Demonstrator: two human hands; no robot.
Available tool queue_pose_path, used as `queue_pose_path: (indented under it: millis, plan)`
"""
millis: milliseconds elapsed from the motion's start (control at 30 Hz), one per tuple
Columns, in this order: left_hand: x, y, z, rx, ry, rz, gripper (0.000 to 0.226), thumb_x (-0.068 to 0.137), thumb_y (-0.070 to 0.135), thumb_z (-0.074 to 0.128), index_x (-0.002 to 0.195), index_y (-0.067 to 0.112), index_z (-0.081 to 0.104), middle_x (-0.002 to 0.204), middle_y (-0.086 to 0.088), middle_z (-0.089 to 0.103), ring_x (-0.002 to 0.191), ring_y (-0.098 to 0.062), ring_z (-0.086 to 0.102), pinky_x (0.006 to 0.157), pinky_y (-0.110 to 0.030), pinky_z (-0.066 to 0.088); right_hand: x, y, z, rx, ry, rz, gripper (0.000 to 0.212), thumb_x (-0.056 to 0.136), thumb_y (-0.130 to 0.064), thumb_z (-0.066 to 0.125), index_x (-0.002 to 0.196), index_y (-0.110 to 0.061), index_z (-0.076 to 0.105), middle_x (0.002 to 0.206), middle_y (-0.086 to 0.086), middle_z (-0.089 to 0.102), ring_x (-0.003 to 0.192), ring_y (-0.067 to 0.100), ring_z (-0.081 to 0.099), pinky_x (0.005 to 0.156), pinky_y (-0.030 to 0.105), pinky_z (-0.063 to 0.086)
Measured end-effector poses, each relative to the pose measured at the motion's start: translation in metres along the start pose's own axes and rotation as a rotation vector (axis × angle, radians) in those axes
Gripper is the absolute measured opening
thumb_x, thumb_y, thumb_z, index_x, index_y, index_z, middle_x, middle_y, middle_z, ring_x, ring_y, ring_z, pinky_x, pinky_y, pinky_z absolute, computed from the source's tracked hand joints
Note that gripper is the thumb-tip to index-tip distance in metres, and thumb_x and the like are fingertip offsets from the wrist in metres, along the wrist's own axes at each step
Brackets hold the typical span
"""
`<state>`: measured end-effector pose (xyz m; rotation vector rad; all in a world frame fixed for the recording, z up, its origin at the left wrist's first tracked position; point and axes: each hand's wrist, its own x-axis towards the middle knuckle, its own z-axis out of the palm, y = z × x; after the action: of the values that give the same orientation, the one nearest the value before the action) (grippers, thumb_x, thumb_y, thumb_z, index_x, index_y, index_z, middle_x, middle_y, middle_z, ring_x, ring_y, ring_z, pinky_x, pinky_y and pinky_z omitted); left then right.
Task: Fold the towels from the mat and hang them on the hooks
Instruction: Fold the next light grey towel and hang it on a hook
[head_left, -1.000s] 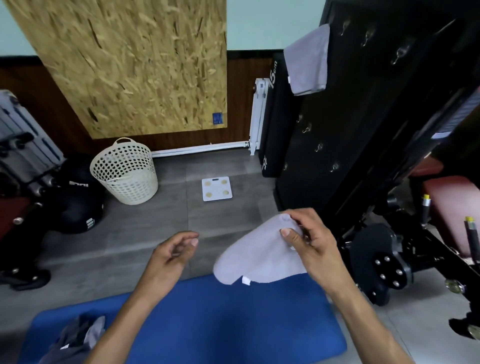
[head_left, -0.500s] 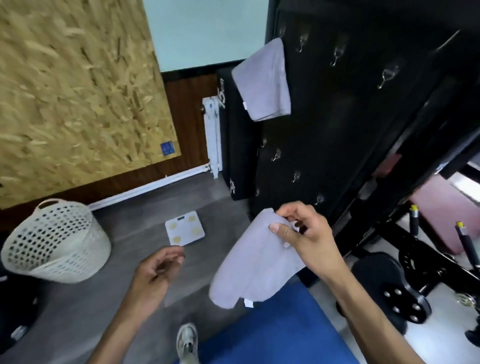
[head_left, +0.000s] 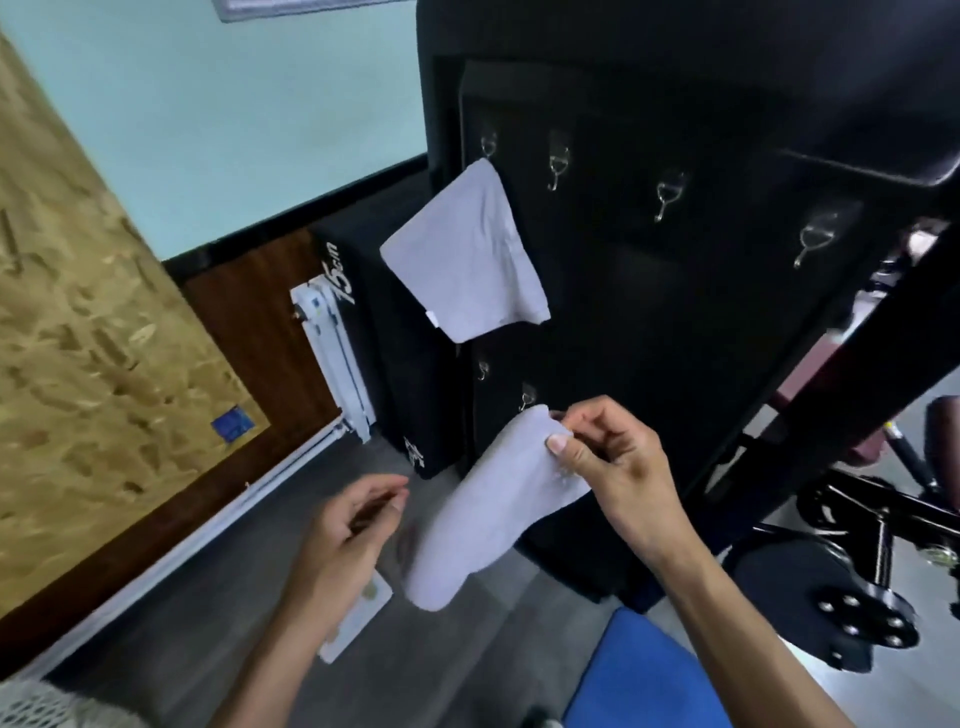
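My right hand (head_left: 613, 462) pinches the top corner of a folded grey towel (head_left: 483, 509), which hangs down in front of a black panel (head_left: 649, 322). My left hand (head_left: 353, 525) hovers just left of the towel with loosely curled fingers, holding nothing. A second grey towel (head_left: 467, 254) hangs from a hook near the panel's upper left. Several bare metal hooks line the panel, one (head_left: 558, 161) right of the hung towel and a lower one (head_left: 527, 397) just above the held towel. A corner of the blue mat (head_left: 649, 675) shows at the bottom.
A white scale (head_left: 358, 618) lies on the grey floor under my left arm. A white radiator (head_left: 332, 343) stands against the wooden wall. Black gym equipment (head_left: 857, 587) crowds the right. A chipboard sheet (head_left: 78, 338) leans at left; a basket rim (head_left: 31, 706) peeks in bottom left.
The view has swung up and right toward the panel. My right hand has lifted the towel off the mat to the lower hooks. My left hand follows, still holding nothing.
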<state>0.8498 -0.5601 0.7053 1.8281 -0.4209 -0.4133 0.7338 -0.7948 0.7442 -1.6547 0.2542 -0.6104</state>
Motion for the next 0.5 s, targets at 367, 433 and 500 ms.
queue_pose_path:
  millis: [367,433,500]
  plan:
    - [0.173,0.05,-0.014,0.047,0.035,0.101,0.021,0.092,0.014,0.061,0.101,0.031,0.069,0.101,0.014,0.071,0.1,-0.004,0.065,0.092,-0.028,0.051,0.163,0.015,0.005,-0.034,0.01,-0.089,0.006,0.088,-0.007,0.07,0.087,-0.01,0.064,0.082,0.003,0.065,0.076,0.012,0.06,0.07,0.029,0.049]
    - [0.197,0.059,-0.009,0.051,0.036,0.13,0.023,0.092,0.015,0.061,0.099,0.035,0.069,0.101,0.015,0.071,0.1,-0.003,0.065,0.093,-0.032,0.05,0.187,0.016,0.001,-0.031,0.024,-0.118,0.006,0.088,-0.008,0.07,0.087,-0.01,0.064,0.081,0.001,0.065,0.076,0.012,0.06,0.069,0.027,0.049]
    - [0.22,0.07,0.0,0.061,0.029,0.158,0.026,0.092,0.013,0.061,0.097,0.037,0.069,0.1,0.015,0.071,0.099,-0.003,0.065,0.091,-0.032,0.05,0.211,0.016,-0.003,-0.031,0.044,-0.136,0.006,0.089,-0.01,0.069,0.087,-0.011,0.063,0.08,0.0,0.063,0.075,0.011,0.059,0.068,0.025,0.049]
